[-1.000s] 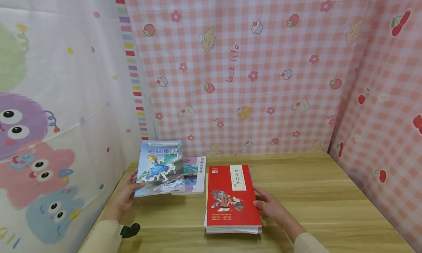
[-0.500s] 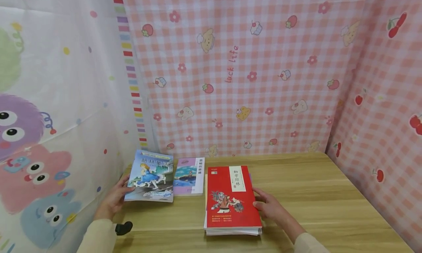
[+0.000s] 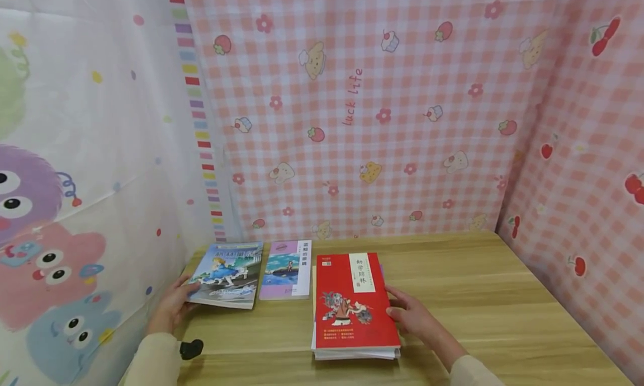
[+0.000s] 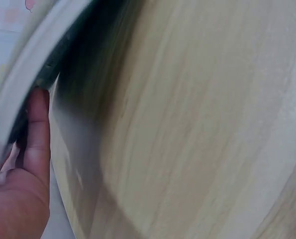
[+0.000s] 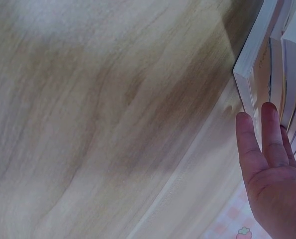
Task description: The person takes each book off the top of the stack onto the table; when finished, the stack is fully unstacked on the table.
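My left hand holds a picture-covered paperback book by its left edge, thumb on the cover. In the left wrist view, fingers reach under the tilted book, with a gap between it and the table. To its right, a smaller pink-and-blue book lies flat. A red book tops a stack of several books, their page edges showing at the front. My right hand rests against the stack's right side. Its fingers are extended in the right wrist view, beside the book edges.
Wood-grain table surface extends right of the stack and in front of the books. A pink checked cloth hangs behind, and a white cartoon cloth borders the left. A black device sits at the left wrist.
My left hand has moved the picture-covered book left and lower, off the pink-and-blue book, which is now uncovered. My right hand and the red-topped stack have stayed in place.
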`<state>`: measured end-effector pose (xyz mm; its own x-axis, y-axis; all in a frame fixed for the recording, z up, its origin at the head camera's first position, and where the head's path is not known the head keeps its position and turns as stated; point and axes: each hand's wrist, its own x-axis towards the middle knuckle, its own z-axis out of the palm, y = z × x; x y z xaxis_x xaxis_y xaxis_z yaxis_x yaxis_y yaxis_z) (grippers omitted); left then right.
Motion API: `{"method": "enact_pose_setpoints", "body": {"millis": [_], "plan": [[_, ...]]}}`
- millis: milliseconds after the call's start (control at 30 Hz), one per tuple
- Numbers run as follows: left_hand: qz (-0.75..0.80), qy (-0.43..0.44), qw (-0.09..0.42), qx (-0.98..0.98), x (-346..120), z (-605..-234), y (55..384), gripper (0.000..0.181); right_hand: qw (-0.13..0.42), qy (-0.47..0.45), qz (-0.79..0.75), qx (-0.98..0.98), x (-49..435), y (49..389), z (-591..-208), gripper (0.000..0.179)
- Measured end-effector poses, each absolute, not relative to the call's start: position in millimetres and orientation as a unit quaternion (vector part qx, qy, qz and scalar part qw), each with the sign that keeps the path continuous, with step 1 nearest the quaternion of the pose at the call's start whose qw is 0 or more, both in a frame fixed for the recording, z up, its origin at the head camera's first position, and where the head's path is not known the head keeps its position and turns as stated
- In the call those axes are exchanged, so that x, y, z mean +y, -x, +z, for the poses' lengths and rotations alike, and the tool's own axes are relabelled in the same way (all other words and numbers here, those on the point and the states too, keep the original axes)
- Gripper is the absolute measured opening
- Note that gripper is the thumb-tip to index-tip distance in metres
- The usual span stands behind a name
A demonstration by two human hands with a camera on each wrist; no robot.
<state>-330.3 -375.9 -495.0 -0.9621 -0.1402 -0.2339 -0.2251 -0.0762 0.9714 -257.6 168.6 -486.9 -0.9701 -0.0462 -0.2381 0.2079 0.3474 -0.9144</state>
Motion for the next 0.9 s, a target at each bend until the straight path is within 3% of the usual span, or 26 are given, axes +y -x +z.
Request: {"method": "enact_pose_setpoints", "body": {"millis": [333, 567, 900], "plan": [[0.680, 0.146, 0.002, 0.718, -369, -498, 330, 0.074, 0.105, -0.043, -0.577, 0.809, 168, 258, -488, 0.058], [0.616, 0.139, -0.064, 0.772, -355, -483, 332, 0.071, 0.101, -0.042, -0.577, 0.810, 169, 257, -489, 0.058], [0.645, 0.103, -0.029, 0.757, -333, -470, 336, 0.072, 0.099, -0.045, -0.571, 0.814, 169, 258, -488, 0.059]]}}
